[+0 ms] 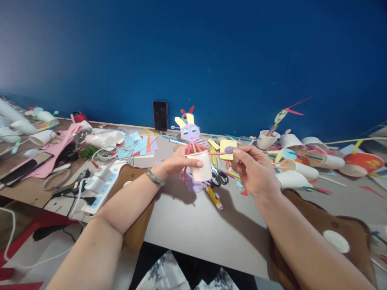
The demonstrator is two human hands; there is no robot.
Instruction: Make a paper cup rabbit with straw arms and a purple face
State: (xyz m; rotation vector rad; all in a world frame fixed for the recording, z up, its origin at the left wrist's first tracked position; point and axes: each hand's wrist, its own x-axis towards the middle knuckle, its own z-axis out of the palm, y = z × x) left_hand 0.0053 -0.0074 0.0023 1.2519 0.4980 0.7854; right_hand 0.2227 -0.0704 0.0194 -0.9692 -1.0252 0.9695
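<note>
Bare hands, paper cup, perhaps purple oval.

Left hand holds paper cup; right hand pinches purple oval

Surface: we see a pale grey table, bare at its near middle.
9 o'clock: a white power strip with plugs, and pink paper.
12 o'clock: coloured paper sheets, black-handled scissors, a yellow glue tube.
2 o'clock: we count several tipped paper cups.
</note>
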